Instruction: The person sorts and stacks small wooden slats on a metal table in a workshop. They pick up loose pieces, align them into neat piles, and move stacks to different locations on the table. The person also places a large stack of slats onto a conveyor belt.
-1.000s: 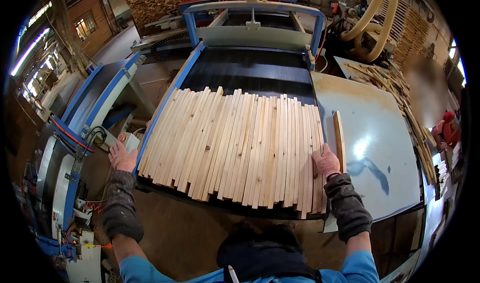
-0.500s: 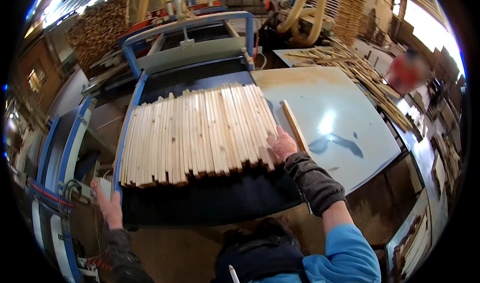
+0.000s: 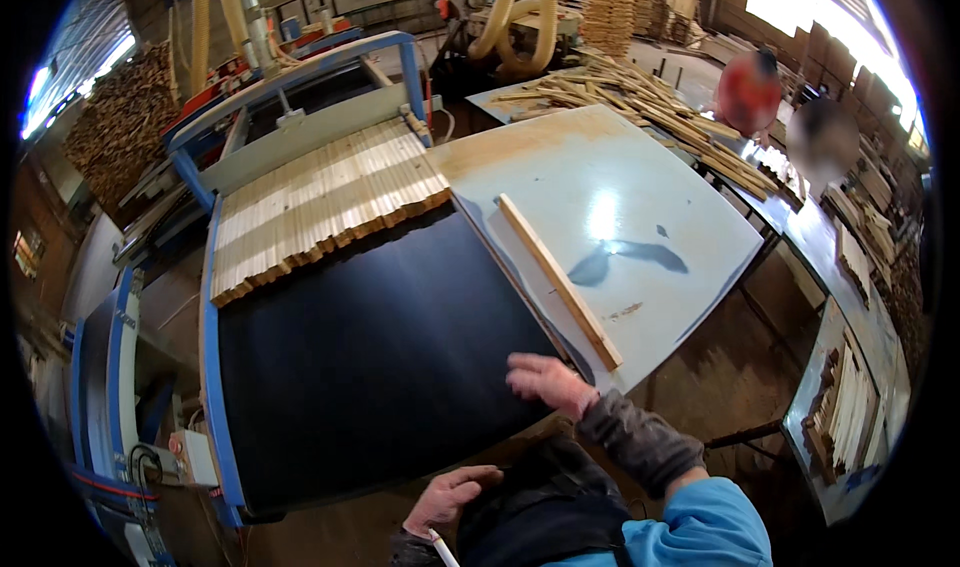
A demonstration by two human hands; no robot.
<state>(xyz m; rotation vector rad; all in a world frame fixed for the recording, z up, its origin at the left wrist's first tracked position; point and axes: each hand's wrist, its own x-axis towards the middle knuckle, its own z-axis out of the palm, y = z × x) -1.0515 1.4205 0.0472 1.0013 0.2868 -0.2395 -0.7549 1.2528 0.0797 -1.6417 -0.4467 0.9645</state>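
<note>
A row of pale wooden strips [image 3: 320, 207], laid side by side, lies at the far end of the black conveyor belt [image 3: 370, 357]. Its far ends reach the machine's grey crossbar [image 3: 300, 137]. My right hand [image 3: 548, 379] is over the belt's near right corner, fingers stretched out and empty. Just beyond it, a single wooden strip [image 3: 560, 279] rests on the pale metal table [image 3: 680, 287]. Close to my body, past the belt's near edge, my left hand [image 3: 452, 497] has its fingers extended and holds nothing. Both hands are apart from the row.
A blue frame [image 3: 213, 367] edges the belt, with a grey control box [image 3: 195, 457] at its left. Loose sticks [image 3: 670, 127] are heaped behind the table. A person in red [image 3: 748, 92] is at the far right. More strips [image 3: 850, 412] lie on a side table.
The row of strips has moved away along the belt to the crossbar. My right hand has left its edge. My left hand has come from the blue frame toward my body. The view has shifted.
</note>
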